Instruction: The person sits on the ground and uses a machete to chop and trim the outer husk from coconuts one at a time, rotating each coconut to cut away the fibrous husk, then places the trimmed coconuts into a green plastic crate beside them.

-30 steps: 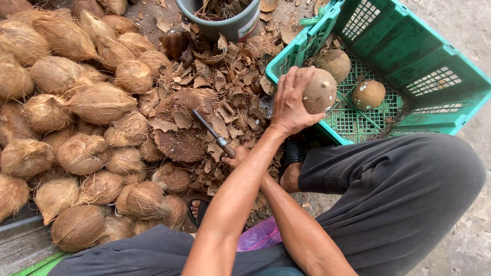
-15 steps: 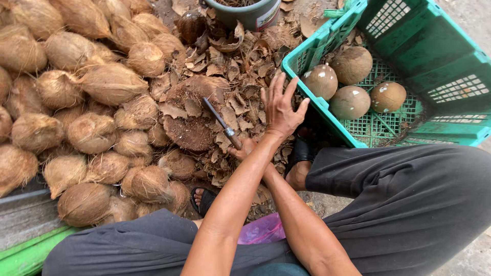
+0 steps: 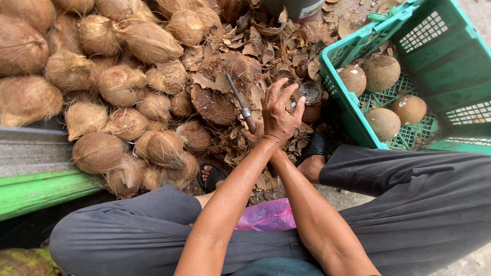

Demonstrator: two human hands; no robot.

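Head view looked down on two bare forearms crossing at the wrists in the middle of the frame. The left hand (image 3: 280, 113), fingers spread and empty, hovered over the husk scraps (image 3: 266, 48) at centre. The right hand (image 3: 254, 137) lay mostly hidden beneath the left wrist and gripped the handle of a knife (image 3: 239, 102), whose blade pointed to the upper left across a flat brown husk piece (image 3: 220, 92). Unpeeled coconuts (image 3: 128, 82) filled the upper left, too many and too overlapped to count. A green crate (image 3: 440, 71) stood at upper right with four peeled coconuts (image 3: 383, 122) inside, two near its left wall and two lower down. A grey and green ledge (image 3: 36, 168) ran along the left edge, a dark bucket (image 3: 299, 7) sat at the top edge, and a pink plastic bag (image 3: 268, 214) lay between the grey-trousered knees. Two sandalled feet showed among the scraps. Compared with half a second before, the left hand had drawn back from the crate toward the knife, and the crate showed four coconuts rather than three.
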